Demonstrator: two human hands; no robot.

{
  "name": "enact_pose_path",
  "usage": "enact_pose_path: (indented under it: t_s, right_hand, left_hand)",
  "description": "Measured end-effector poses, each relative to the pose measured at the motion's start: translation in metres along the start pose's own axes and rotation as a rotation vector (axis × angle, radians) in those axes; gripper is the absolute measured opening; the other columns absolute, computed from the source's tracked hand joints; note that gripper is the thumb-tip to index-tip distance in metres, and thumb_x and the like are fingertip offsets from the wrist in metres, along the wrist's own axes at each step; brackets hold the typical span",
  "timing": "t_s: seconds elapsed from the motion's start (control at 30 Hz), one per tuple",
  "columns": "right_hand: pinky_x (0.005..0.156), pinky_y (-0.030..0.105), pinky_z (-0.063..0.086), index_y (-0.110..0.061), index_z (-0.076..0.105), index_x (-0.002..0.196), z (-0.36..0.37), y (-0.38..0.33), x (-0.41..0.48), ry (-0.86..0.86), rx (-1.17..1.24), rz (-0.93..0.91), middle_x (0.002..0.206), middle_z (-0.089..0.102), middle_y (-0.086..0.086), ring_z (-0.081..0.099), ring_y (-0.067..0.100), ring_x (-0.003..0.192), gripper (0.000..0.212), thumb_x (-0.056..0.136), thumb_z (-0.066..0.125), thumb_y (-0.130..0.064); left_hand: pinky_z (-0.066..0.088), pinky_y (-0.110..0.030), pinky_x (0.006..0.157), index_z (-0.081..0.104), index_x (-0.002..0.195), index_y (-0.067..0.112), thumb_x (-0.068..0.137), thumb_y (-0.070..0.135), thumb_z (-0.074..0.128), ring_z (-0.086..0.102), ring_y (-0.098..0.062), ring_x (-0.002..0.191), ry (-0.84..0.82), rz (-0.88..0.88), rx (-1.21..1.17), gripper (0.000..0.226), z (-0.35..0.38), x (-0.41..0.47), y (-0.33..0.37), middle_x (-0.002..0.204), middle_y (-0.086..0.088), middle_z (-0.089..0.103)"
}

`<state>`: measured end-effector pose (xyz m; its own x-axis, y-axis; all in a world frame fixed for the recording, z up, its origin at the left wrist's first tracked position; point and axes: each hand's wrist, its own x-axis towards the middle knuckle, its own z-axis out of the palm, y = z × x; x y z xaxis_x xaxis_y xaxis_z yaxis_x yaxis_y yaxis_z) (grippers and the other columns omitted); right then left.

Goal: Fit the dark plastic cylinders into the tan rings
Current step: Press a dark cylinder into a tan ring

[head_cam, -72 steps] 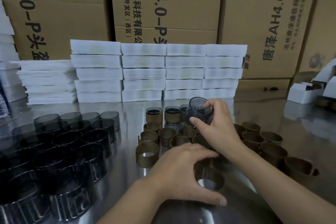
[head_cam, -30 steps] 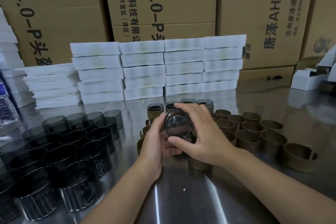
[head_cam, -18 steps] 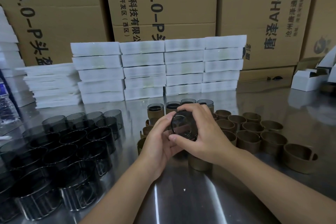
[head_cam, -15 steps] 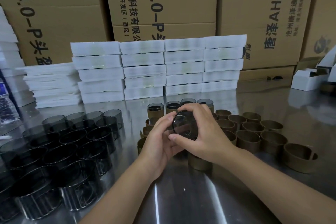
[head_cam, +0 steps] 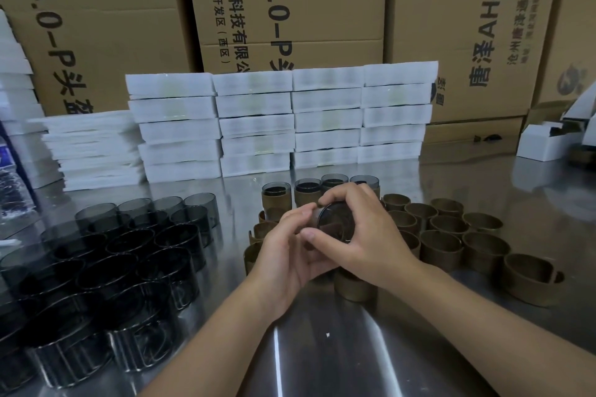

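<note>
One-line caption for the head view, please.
Left hand and right hand hold a dark cylinder over the tan rings; loose cylinders stand left, fitted ones behind.

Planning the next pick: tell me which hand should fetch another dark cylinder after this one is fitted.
Probably left. Both hands grip the held cylinder, but the loose dark cylinders stand on the left hand's side; the right hand would cross over and sits nearer the empty tan rings.

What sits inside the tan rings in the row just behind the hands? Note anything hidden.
A dark cylinder stands in each tan ring, rim poking above. Four cylinder tops show; the right hand covers most of the two rightmost rings.
</note>
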<state>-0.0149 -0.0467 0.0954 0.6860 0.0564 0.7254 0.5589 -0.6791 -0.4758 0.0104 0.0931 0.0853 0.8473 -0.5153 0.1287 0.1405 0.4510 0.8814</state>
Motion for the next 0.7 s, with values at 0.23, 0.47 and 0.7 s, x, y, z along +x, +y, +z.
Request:
enact_pose_path:
  t_s: [0.23, 0.47, 0.7]
  right_hand:
    - [0.08, 0.015, 0.042, -0.038, 0.049, 0.088, 0.0005, 0.0038, 0.0026, 0.029, 0.038, 0.064, 0.097, 0.059, -0.012, 0.05, -0.002, 0.1, 0.039, 0.066, 0.057, -0.07]
    - [0.077, 0.034, 0.051, -0.03, 0.057, 0.08, 0.0002, 0.0064, 0.006, 0.099, 0.157, 0.078, 0.085, 0.064, -0.006, 0.061, 0.01, 0.088, 0.031, 0.078, 0.057, -0.061]
    - [0.065, 0.012, 0.041, -0.031, 0.058, 0.082, -0.005, 0.0021, 0.0065, 0.117, 0.222, 0.084, 0.073, 0.06, -0.017, 0.058, 0.003, 0.072, 0.015, 0.088, 0.056, -0.045]
  left_hand:
    - [0.058, -0.04, 0.071, 0.077, 0.095, 0.025, 0.075, 0.045, 0.06, 0.071, -0.03, 0.085, 0.002, -0.002, 0.104, 0.033, -0.0008, 0.0011, -0.0003, 0.096, -0.009, 0.074]
    - [0.058, -0.038, 0.073, 0.069, 0.109, 0.028, 0.075, 0.059, 0.052, 0.071, -0.03, 0.084, 0.0, 0.026, 0.233, 0.05, 0.0025, -0.0035, -0.0001, 0.094, -0.013, 0.068]
    - [0.057, -0.033, 0.065, 0.06, 0.123, 0.031, 0.072, 0.046, 0.062, 0.07, -0.029, 0.08, 0.032, 0.064, 0.287, 0.053, 0.002, -0.0048, -0.0014, 0.1, -0.011, 0.072]
